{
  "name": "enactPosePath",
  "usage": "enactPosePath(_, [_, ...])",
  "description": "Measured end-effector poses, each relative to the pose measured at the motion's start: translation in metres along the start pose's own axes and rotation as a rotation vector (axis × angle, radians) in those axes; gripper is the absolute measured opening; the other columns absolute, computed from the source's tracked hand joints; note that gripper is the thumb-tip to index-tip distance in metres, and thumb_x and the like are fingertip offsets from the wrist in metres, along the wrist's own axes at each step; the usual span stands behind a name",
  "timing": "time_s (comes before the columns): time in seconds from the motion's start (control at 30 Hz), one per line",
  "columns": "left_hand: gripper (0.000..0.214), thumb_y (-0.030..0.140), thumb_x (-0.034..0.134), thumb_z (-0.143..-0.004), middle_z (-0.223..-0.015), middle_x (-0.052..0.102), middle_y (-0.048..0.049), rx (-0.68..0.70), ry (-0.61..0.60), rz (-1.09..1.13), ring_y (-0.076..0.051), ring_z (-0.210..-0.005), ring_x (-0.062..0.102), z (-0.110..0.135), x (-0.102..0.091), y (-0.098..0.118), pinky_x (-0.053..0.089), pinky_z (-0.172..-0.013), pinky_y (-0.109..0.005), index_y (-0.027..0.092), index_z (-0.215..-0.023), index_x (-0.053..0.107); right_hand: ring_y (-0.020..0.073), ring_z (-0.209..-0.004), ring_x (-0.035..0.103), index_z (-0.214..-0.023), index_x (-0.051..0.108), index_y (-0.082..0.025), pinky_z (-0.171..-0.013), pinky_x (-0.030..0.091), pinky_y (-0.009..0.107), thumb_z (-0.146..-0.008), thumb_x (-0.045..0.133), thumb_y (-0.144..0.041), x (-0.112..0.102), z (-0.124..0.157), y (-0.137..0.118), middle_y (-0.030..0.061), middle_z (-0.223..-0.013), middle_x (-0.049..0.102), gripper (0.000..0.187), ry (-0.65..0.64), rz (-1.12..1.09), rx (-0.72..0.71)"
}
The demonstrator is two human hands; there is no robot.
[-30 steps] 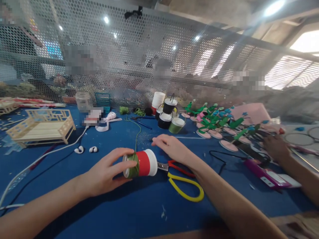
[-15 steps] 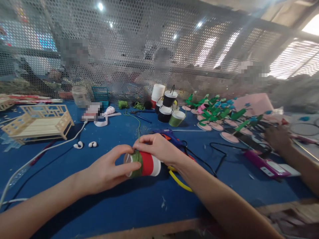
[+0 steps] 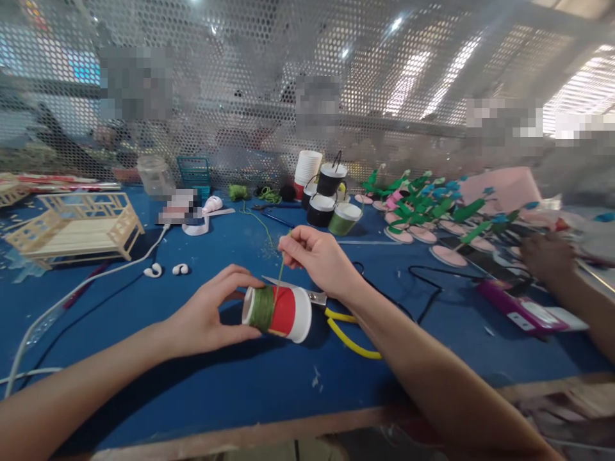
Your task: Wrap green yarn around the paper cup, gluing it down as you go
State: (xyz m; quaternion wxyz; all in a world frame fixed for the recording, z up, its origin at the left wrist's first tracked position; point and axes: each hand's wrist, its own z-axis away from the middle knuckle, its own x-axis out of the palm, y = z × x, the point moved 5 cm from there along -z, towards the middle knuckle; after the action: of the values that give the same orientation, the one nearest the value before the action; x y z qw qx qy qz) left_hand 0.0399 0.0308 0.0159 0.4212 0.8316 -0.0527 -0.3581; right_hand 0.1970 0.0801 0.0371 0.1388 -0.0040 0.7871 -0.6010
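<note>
A paper cup point(image 3: 285, 312), white with a red band, lies on its side above the blue table, gripped at one end by my left hand point(image 3: 209, 314). Rows of green yarn point(image 3: 262, 308) are wound around that end. My right hand point(image 3: 314, 257) is closed in a pinch on the strand of yarn, pulled up taut from the cup. From there the strand trails back toward a green yarn ball point(image 3: 237, 192). Scissors point(image 3: 353, 339) with yellow handles lie behind and right of the cup, their blades partly hidden by it.
Small black and green yarn-covered buckets point(image 3: 321, 210) stand at the back beside stacked cups point(image 3: 308, 168). Flower pieces on pink discs point(image 3: 449, 255) and a purple power strip point(image 3: 516, 308) lie right, near another person's hand point(image 3: 548, 256). Left are a wooden model bed point(image 3: 79, 234) and white earbuds point(image 3: 154, 271).
My right hand has lifted up and right off the cup, drawing the yarn with it. My left hand keeps hold of the cup, and more of the scissors shows.
</note>
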Motion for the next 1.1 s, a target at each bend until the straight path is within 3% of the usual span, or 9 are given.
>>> enactPosePath(0.27, [0.043,0.027,0.066,-0.075,-0.109,0.049,-0.0107,0.103,-0.026,-0.149,-0.022,-0.104,0.052,0.002,0.001,0.008,0.047,-0.089,-0.037,0.020,-0.113,0.046,0.0073,-0.049,0.048,-0.063,0.047,-0.018,-0.051,0.039,0.022,-0.077,0.054,-0.038,0.007,-0.001,0.001,-0.0049,-0.052,0.052,0.025,-0.079,0.075,-0.002])
enactPosePath(0.5, [0.038,0.028,0.061,-0.079,-0.112,0.048,-0.0104,0.196,-0.021,-0.303,-0.021,-0.107,0.050,0.005,0.000,0.013,0.046,-0.090,-0.036,0.021,-0.113,0.046,0.0076,-0.049,0.047,-0.061,0.046,-0.018,-0.050,0.037,0.021,-0.079,0.052,-0.031,0.014,0.002,0.006,-0.0047,-0.052,0.051,0.023,-0.182,0.113,0.015])
enactPosePath(0.7, [0.033,0.024,0.055,-0.083,-0.114,0.047,-0.0116,0.261,-0.054,-0.360,-0.021,-0.107,0.050,0.008,0.003,0.015,0.048,-0.088,-0.035,0.021,-0.114,0.044,0.0074,-0.048,0.046,-0.059,0.046,-0.018,-0.051,0.036,0.021,-0.080,0.052,-0.026,0.019,0.005,0.005,-0.0052,-0.051,0.050,0.023,-0.265,0.164,0.065])
enactPosePath(1.1, [0.028,0.007,0.046,-0.084,-0.112,0.046,-0.0133,0.442,-0.051,-0.540,-0.021,-0.111,0.046,0.010,0.006,0.024,0.047,-0.091,-0.035,0.016,-0.110,0.046,0.0099,-0.061,0.053,-0.062,0.045,-0.018,-0.059,0.038,0.022,-0.083,0.049,-0.022,0.022,0.012,-0.003,0.0000,-0.065,0.061,0.021,-0.327,0.404,0.030])
